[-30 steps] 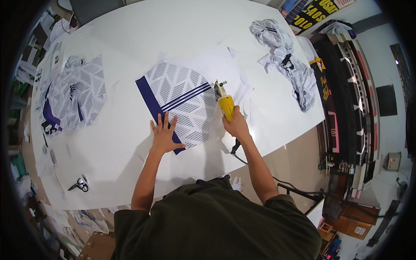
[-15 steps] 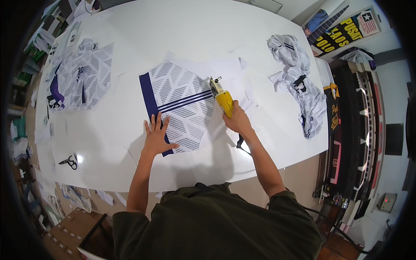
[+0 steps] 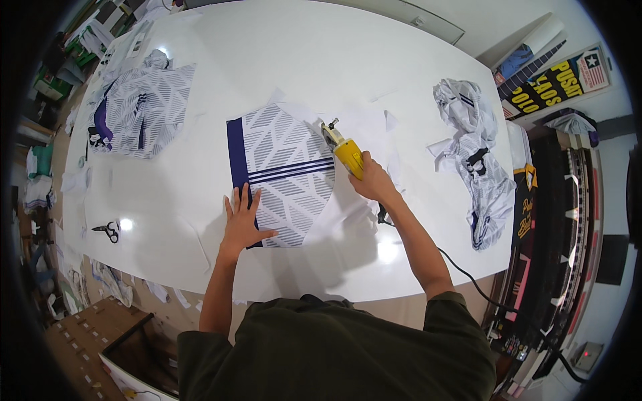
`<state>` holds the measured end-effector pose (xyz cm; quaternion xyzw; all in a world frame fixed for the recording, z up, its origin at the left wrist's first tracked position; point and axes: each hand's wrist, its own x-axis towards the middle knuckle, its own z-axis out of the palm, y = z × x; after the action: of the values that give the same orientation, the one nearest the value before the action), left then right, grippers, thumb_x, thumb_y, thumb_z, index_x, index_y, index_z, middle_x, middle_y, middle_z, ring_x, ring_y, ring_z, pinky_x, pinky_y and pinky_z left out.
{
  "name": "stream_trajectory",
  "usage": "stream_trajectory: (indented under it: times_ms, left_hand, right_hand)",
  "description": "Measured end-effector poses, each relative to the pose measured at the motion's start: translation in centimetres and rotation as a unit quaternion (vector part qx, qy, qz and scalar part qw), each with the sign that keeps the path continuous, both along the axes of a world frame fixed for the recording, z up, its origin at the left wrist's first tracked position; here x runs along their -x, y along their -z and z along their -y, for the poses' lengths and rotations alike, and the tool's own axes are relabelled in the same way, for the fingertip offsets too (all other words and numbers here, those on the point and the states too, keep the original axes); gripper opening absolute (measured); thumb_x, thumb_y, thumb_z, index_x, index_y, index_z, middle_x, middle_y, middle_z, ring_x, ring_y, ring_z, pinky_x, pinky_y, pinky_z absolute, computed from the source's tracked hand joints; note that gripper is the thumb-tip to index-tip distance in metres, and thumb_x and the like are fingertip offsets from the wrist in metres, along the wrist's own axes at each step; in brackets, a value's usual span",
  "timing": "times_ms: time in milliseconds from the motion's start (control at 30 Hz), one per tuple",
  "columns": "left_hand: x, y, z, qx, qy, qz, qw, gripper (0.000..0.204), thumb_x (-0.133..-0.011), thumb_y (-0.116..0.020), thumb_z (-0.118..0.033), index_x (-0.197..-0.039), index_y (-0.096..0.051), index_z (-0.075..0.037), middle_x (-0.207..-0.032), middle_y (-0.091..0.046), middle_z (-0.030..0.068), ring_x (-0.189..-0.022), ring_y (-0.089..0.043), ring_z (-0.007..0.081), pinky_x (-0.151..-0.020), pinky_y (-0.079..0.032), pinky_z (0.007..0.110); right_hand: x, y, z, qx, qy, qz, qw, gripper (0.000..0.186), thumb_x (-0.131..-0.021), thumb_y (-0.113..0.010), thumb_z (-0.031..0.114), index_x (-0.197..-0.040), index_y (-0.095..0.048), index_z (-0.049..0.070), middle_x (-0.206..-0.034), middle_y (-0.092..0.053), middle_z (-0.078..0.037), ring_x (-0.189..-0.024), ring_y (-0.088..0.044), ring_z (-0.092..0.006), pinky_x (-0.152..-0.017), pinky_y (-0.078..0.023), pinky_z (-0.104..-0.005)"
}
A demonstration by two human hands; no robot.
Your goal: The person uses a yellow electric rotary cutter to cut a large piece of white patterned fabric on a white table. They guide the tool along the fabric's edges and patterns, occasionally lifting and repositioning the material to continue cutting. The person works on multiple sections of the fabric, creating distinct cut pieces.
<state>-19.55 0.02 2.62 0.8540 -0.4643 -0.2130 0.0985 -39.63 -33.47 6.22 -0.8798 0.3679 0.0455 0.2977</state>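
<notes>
Trimming looked like the step in hand: the right hand (image 3: 372, 180) was wrapped around a yellow handheld cutter (image 3: 349, 159), its metal head sitting at the curved right side of a white patterned fabric piece (image 3: 287, 210), a bit past the ends of the navy stripes (image 3: 294, 171) toward the table's (image 3: 301, 53) far edge. Couldn't tell whether the blade was actually biting, the head was too small in view. The piece itself lay roughly mid-table, somewhat closer to the near edge, with its navy band (image 3: 237, 148) facing the left edge. The left hand (image 3: 242, 225) was spread flat over the band's near end, pressing and not gripping anything, so the two hands were well apart. Some pale sheet material (image 3: 371, 137) poked out toward the right edge.

As for the next move, I figured it called for guiding the head along that curve without wandering into the print, with the left palm holding firm. Only worry imo: that palm sat low, so the far end could've puckered. The black cord (image 3: 476, 283) ran off the near edge by the right corner, so it needed slack too.
</notes>
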Motion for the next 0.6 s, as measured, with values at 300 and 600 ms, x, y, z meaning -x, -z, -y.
stream_trajectory:
  times_ms: [300, 600]
  left_hand:
    - [0.7, -0.9, 1.1, -0.066, -0.025, -0.008, 0.998, 0.131, -0.060, -0.089, -0.065, -0.164, -0.027, -0.013, -0.172, -0.008, 0.0234, -0.158, -0.003, 0.0452, -0.127, 0.000, 0.060]
    - [0.3, -1.5, 1.6, -0.085, -0.028, -0.027, 0.996, 0.134, -0.059, -0.093, -0.059, -0.165, -0.023, -0.016, -0.171, -0.006, 0.0244, -0.158, -0.002, 0.0455, -0.128, -0.003, 0.058]
  right_hand:
    - [-2.7, -0.1, 4.2, -0.002, -0.075, -0.012, 0.997, 0.053, -0.085, -0.072, 0.024, -0.123, -0.041, 0.002, -0.106, -0.066, -0.030, -0.098, -0.067, -0.0487, -0.083, -0.055, -0.0545]
    - [-6.5, 0.0, 6.8, -0.004, -0.133, -0.026, 0.991, 0.052, -0.084, -0.071, 0.023, -0.122, -0.041, 0.004, -0.105, -0.066, -0.030, -0.099, -0.066, -0.0487, -0.084, -0.054, -0.0551]
